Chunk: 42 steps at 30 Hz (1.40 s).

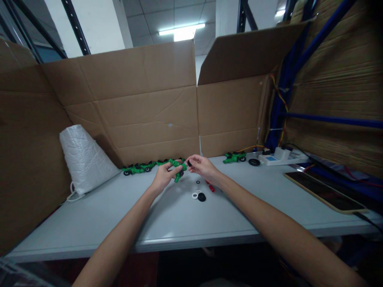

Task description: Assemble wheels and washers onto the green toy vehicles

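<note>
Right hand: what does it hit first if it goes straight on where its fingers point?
Probably the green toy in the left hand. The right hand points left at it, small black part leading. Depth is unclear, so it might pass slightly in front or behind.

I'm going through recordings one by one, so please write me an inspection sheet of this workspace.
Surface: pale table, light glinting near its front edge.
Job's things: green piece and small black part in hand; black disc and red item on table; green vehicles at back.
Clutter: white pouch at left, dark-screened device at right.
Hands: left hand holds green piece; right hand pinches small black part.
Cables: black cable beside device; power strip back right.
Surroundings: cardboard panels, blue frame.
</note>
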Tool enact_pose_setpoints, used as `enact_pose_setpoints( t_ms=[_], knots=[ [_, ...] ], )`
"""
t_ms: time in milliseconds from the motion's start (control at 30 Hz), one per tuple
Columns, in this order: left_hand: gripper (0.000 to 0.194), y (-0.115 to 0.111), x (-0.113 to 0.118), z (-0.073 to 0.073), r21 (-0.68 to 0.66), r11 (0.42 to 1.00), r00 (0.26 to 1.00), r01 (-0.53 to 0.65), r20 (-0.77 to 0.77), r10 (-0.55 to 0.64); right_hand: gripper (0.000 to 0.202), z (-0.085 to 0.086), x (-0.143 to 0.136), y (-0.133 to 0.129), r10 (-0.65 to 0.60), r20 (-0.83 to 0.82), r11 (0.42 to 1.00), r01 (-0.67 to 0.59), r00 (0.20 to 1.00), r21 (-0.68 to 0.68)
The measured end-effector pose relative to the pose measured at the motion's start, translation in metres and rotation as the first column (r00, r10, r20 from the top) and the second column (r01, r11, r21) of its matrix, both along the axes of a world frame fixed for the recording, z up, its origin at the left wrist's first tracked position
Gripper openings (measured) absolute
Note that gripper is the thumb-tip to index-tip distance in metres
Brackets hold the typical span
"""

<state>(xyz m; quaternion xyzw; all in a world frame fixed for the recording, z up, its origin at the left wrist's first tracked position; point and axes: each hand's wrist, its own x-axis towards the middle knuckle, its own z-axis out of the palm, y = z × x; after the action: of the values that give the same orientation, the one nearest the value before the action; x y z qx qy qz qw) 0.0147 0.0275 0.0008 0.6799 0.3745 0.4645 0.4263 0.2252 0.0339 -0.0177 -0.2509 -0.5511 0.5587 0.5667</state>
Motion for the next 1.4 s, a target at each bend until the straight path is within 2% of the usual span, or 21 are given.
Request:
enact_pose_setpoints(
  t_ms=[200,333,467,600,767,867,1000,1200,1300,1400],
  knots=[
    [0.061,-0.003,-0.002,0.001,-0.08,0.984,0.986,0.161,0.065,-0.156,0.041,0.0,0.004,0.0,0.03,-0.019,0.999,-0.031,0.999,-0.04],
    [0.056,-0.006,0.0,0.003,-0.106,0.973,0.974,0.207,0.111,-0.196,0.037,0.003,0.006,0.0,0.009,-0.008,0.998,-0.009,1.0,-0.056],
    [0.057,-0.006,0.001,0.0,-0.11,0.974,0.976,0.198,0.116,-0.185,0.037,0.006,0.006,0.0,0.004,-0.027,0.999,-0.005,1.0,-0.042],
    [0.061,-0.006,0.003,-0.002,-0.11,0.981,0.987,0.157,0.052,-0.152,0.038,0.01,0.006,-0.002,0.008,-0.027,1.0,-0.009,1.0,-0.021],
    [0.055,-0.007,0.006,-0.003,-0.043,0.991,0.992,0.127,-0.003,-0.128,0.038,0.011,0.007,-0.005,0.016,-0.025,1.0,-0.017,1.0,-0.027],
    [0.053,-0.006,0.007,-0.004,0.019,0.995,0.995,0.099,-0.02,-0.098,0.037,0.009,0.007,-0.003,-0.044,0.025,0.999,0.044,0.999,-0.018],
    [0.049,-0.002,0.008,-0.007,0.068,0.993,0.995,0.099,-0.004,-0.099,0.03,0.005,0.005,0.002,-0.134,0.148,0.987,0.118,0.98,0.108],
    [0.045,0.001,0.008,-0.011,0.118,0.986,0.993,0.119,0.004,-0.121,0.018,0.002,-0.001,-0.001,-0.206,0.304,0.925,0.084,0.93,0.371],
    [0.043,0.001,0.007,-0.011,0.12,0.985,0.992,0.127,0.001,-0.128,0.018,0.002,-0.002,-0.002,-0.25,0.325,0.907,0.103,0.912,0.408],
    [0.045,0.002,0.006,-0.011,0.118,0.986,0.993,0.116,0.007,-0.118,0.022,0.001,0.0,0.0,-0.219,0.31,0.914,0.083,0.925,0.397]
  ],
)
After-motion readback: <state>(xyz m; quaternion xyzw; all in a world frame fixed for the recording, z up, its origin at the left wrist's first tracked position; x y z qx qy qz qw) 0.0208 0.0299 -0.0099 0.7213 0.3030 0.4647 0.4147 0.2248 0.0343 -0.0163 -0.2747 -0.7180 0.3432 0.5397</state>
